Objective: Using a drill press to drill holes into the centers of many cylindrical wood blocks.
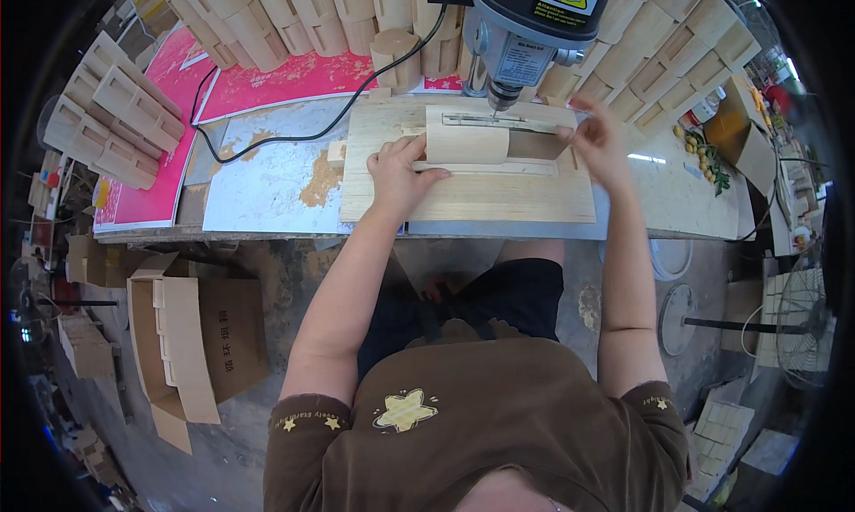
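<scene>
A: Head view, item one?
B: Curved pale wood piece [466, 138], lying on a flat wooden jig board [463, 200] on the workbench [267, 182], directly under the drill press [525, 31]. Its long axis runs left to right.

A: Hands?
B: Left hand [398, 175]: fingers spread flat, pressing on the left end of the piece and on the board; nothing is gripped. The piece lies just right and far of its fingertips. Right hand [595, 140]: fingers bent, touching the right end of the jig near a dark recess; I cannot tell whether they pinch anything. Both hands are about equally close, one at each end.

A: Edges and room?
B: The drill bit stands over the far edge of the piece, between the two hands. The board's near edge sits close to the bench's near edge. Left of the board there is bare, stained bench top, crossed by a black cable [267, 134]. Stacks of wooden parts [267, 18] line the far side, with more on the far right.

A: Off the bench?
B: An open cardboard box [191, 343] of wooden pieces, on the floor near left.
</scene>
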